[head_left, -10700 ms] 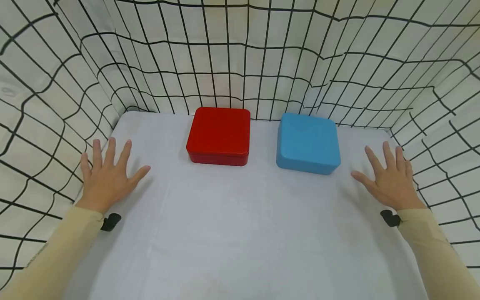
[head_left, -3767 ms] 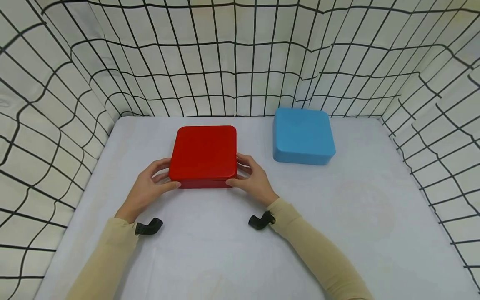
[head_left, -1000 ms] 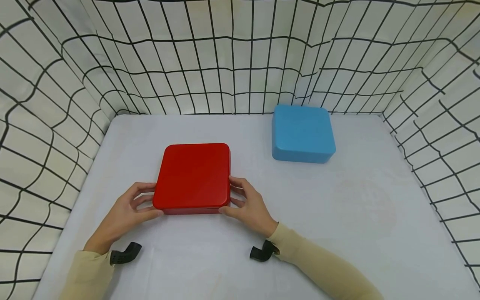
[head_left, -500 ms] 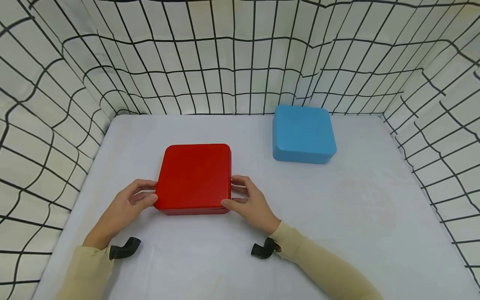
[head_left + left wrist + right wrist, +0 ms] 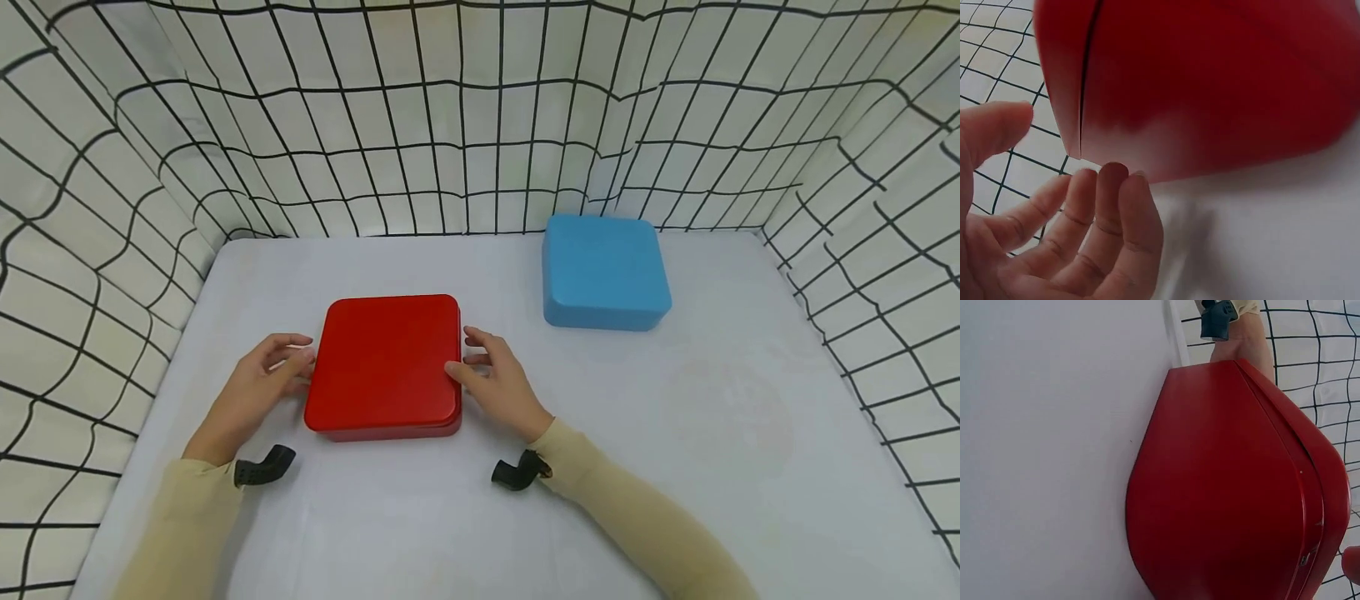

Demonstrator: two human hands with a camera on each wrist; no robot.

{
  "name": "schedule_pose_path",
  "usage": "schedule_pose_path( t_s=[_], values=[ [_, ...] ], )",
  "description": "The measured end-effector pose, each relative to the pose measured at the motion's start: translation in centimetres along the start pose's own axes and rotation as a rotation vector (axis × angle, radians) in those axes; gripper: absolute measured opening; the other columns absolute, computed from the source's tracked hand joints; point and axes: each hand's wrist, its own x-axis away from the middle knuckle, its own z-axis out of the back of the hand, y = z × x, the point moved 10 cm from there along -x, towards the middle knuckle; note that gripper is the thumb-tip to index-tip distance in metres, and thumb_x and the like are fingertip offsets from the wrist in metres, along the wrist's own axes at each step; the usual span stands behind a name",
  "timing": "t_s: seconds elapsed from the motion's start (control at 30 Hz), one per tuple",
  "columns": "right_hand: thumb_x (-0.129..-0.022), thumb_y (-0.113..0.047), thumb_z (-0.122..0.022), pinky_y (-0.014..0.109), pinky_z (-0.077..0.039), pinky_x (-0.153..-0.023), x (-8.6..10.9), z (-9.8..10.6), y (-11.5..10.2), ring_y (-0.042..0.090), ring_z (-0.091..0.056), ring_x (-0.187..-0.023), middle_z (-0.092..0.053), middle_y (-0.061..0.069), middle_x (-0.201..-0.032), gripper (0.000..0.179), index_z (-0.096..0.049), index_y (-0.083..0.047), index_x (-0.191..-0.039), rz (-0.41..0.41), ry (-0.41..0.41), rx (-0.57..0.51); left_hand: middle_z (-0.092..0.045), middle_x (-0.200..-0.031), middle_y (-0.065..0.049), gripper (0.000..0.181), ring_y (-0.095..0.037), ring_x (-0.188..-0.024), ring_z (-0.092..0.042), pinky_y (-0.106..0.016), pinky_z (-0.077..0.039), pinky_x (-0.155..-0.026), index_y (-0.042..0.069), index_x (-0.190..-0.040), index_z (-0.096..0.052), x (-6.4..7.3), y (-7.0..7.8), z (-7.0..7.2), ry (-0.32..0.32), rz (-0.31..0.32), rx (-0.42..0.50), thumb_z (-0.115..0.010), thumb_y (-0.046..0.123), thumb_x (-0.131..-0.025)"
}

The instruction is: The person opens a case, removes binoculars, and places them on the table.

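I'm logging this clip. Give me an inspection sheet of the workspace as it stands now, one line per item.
Surface: white table, faint smudges toward the right.
Job's things: red box, lid on, between the hands.
Clutter: nothing seen; a blue box stands apart near the back edge.
Grip: left hand at the red box's left side, right hand at its right; whether either touches is unclear.
Cables: nothing seen; a curved black piece sits at each wrist.
Surroundings: black wire grid at the back and both sides, pale backing behind it.
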Motion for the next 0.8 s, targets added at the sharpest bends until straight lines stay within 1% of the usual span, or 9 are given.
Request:
schedule_pose_path(
  t_s=[0.07, 0.17, 0.33, 0.43, 0.53, 0.63, 0.73, 0.8],
  values=[
    [-0.097, -0.033, -0.069, 0.040, -0.063, -0.091, -0.4, 0.0, -0.2, 0.025, -0.059, -0.128, -0.047, 0.007, -0.153, 0.070, -0.038, -0.020, -0.158, -0.012, -0.002, 0.013, -0.056, -0.134, -0.009, 0.069, -0.002, -0.100, -0.065, -0.016, -0.058, -0.085, 0.012, -0.153, -0.036, -0.4, -0.3, -0.2, -0.012, 0.030, 0.011, -0.052, 0.056, -0.103],
    [-0.098, -0.032, -0.068, 0.039, -0.063, -0.090, -1.0, 0.0, -0.4, 0.024, -0.059, -0.126, -0.047, 0.007, -0.152, 0.068, -0.039, -0.019, -0.158, -0.017, 0.002, 0.020, -0.055, -0.140, -0.013, 0.070, -0.002, -0.102, -0.064, -0.018, -0.059, -0.085, 0.012, -0.155, -0.035, -1.0, -0.5, -0.4, -0.026, 0.052, 0.023, -0.052, 0.057, -0.103],
    [-0.099, -0.030, -0.065, 0.039, -0.063, -0.086, -1.6, 0.2, -0.5, 0.023, -0.059, -0.120, -0.047, 0.008, -0.150, 0.063, -0.043, -0.019, -0.157, -0.020, 0.022, -0.002, -0.054, -0.141, -0.016, 0.066, -0.007, -0.105, -0.064, -0.020, -0.058, -0.087, 0.010, -0.153, -0.038, -2.0, -0.2, -0.9, -0.091, 0.033, 0.026, -0.054, 0.052, -0.104],
    [-0.099, -0.029, -0.065, 0.038, -0.063, -0.084, -1.7, 0.4, -0.4, 0.024, -0.060, -0.117, -0.049, 0.009, -0.147, 0.061, -0.045, -0.019, -0.156, -0.019, 0.032, -0.007, -0.052, -0.143, -0.017, 0.066, -0.010, -0.107, -0.062, -0.021, -0.058, -0.087, 0.010, -0.153, -0.038, -2.2, -0.2, -1.2, -0.129, 0.032, 0.019, -0.055, 0.050, -0.104],
    [-0.099, -0.030, -0.066, 0.038, -0.062, -0.082, -1.9, 0.5, -0.2, 0.025, -0.060, -0.115, -0.054, 0.009, -0.140, 0.060, -0.047, -0.020, -0.155, -0.018, 0.031, 0.002, -0.051, -0.143, -0.017, 0.066, -0.012, -0.107, -0.062, -0.022, -0.058, -0.087, 0.010, -0.153, -0.037, -2.2, -0.4, -1.2, -0.138, 0.037, 0.015, -0.055, 0.050, -0.104],
    [-0.098, -0.030, -0.066, 0.037, -0.062, -0.081, -2.1, 0.5, -0.1, 0.024, -0.062, -0.112, -0.057, 0.008, -0.132, 0.060, -0.048, -0.021, -0.154, -0.020, 0.018, 0.004, -0.053, -0.139, -0.014, 0.065, -0.011, -0.106, -0.063, -0.023, -0.059, -0.086, 0.010, -0.152, -0.038, -2.2, -0.5, -1.1, -0.135, 0.035, 0.024, -0.056, 0.049, -0.104],
    [-0.097, -0.029, -0.066, 0.037, -0.061, -0.079, -2.2, 0.6, 0.0, 0.023, -0.064, -0.106, -0.059, 0.007, -0.126, 0.059, -0.049, -0.020, -0.153, -0.025, -0.002, -0.011, -0.054, -0.134, -0.011, 0.063, -0.009, -0.105, -0.063, -0.023, -0.059, -0.086, 0.009, -0.151, -0.039, -2.2, -0.5, -1.1, -0.125, 0.033, 0.035, -0.056, 0.048, -0.104],
    [-0.098, -0.029, -0.066, 0.036, -0.060, -0.077, -2.3, 0.6, 0.1, 0.024, -0.066, -0.100, -0.060, 0.008, -0.123, 0.059, -0.049, -0.019, -0.153, -0.026, -0.013, -0.029, -0.053, -0.134, -0.011, 0.064, -0.010, -0.105, -0.062, -0.023, -0.059, -0.086, 0.010, -0.151, -0.039, -2.3, -0.5, -1.2, -0.123, 0.035, 0.034, -0.056, 0.049, -0.104]
  ],
)
